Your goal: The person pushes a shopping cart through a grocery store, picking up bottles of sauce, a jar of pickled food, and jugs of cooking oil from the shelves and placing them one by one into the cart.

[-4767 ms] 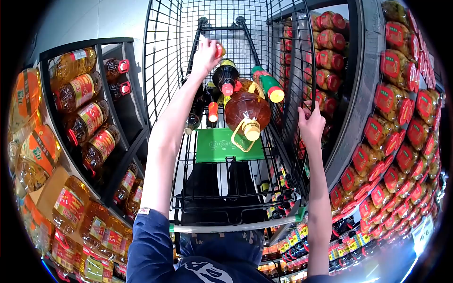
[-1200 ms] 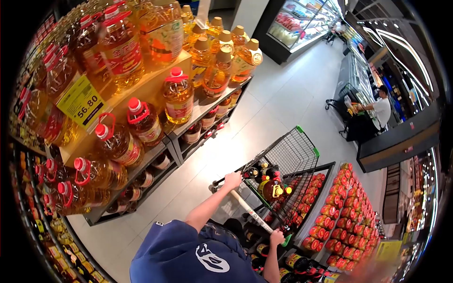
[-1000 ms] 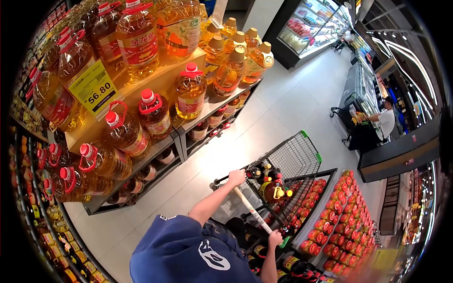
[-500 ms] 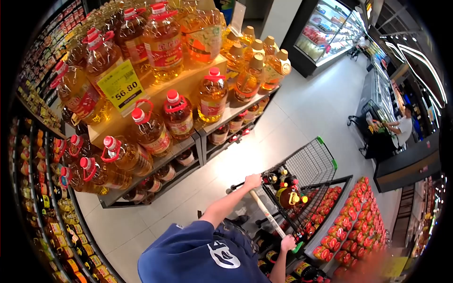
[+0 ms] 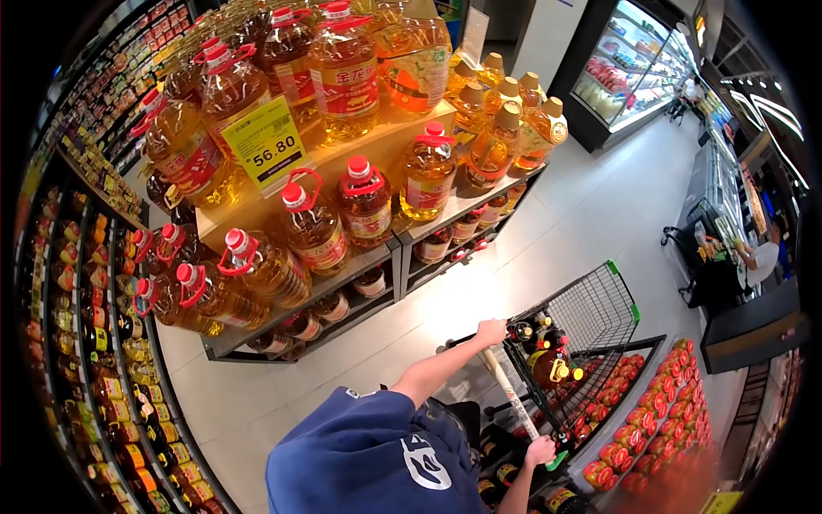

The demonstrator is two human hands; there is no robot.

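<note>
My left hand [image 5: 491, 332] is closed around the far end of a shopping cart's pale handle [image 5: 510, 396]. At the handle's near end, close to its green end piece, my right hand [image 5: 540, 451] is wrapped round it. Beyond the handle stands the wire shopping cart [image 5: 599, 295] with green corners. Several bottles are grouped near the handle side of its basket, among them a large amber bottle [image 5: 549, 368] and smaller dark ones with red or pale caps.
To the left, a stepped display holds large oil bottles [image 5: 345, 81] with red caps and a yellow price sign [image 5: 264, 144]. Stacked red-lidded jars [image 5: 638, 428] line the cart's right side. A person [image 5: 760, 261] stands beside another cart at far right. Tiled floor [image 5: 548, 231] runs ahead.
The view has shifted, so the display, cart and jars all appear farther right and slightly lower. Both my hands keep their hold on the cart handle.
</note>
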